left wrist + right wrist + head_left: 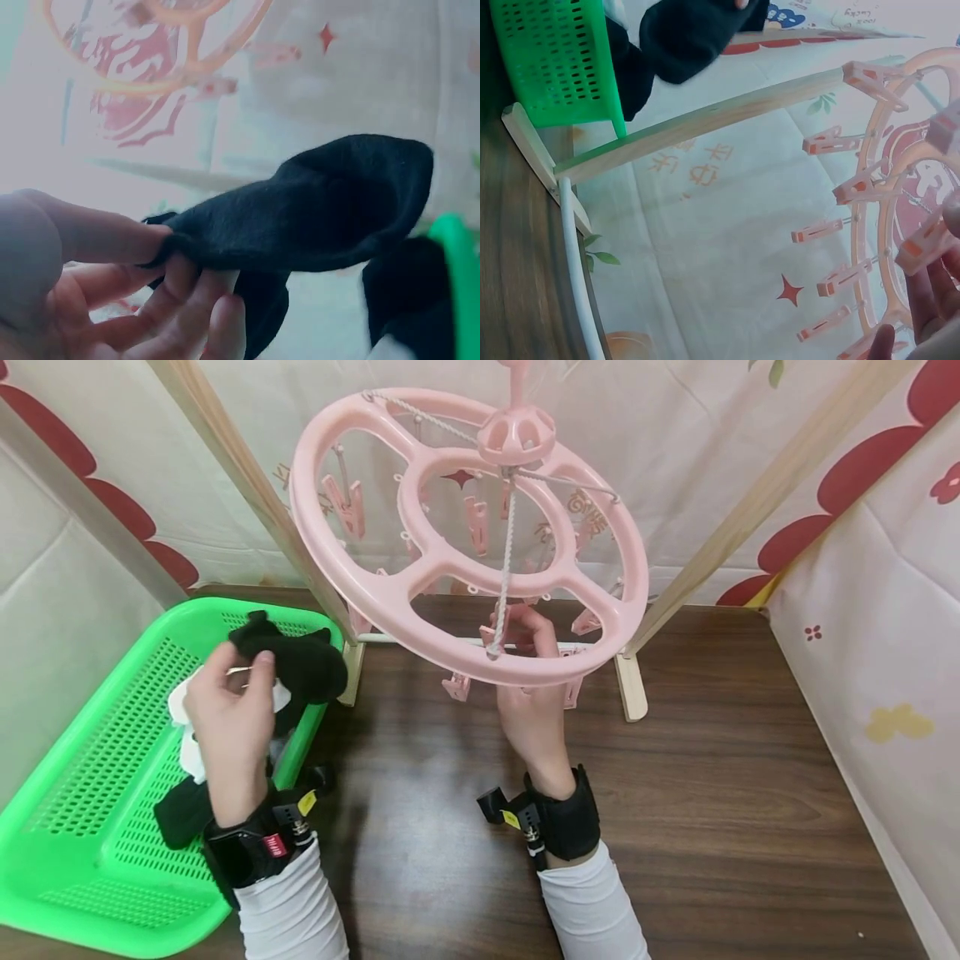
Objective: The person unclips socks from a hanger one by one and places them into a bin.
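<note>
A black sock (307, 664) hangs from the thumb and fingers of my left hand (236, 727), over the right side of a green basket (112, 935). In the left wrist view the sock (345, 202) is pinched at one end and stretches out sideways. Under the front of a pink round drying hanger (360, 587) is my right hand (528, 718), partly hidden by the ring. The right wrist view shows that hand's thumb and fingers holding a pink clothespin (928, 244); whether its jaws are spread, I cannot tell.
Inside the basket lie white cloth (191, 752) and another black piece (180, 814). Wooden posts (232, 477) stand on both sides of the hanger, joined low by a white bar (382, 637). Several other clothespins (476, 522) dangle from the rings. A printed cloth backs the dark tabletop (712, 777).
</note>
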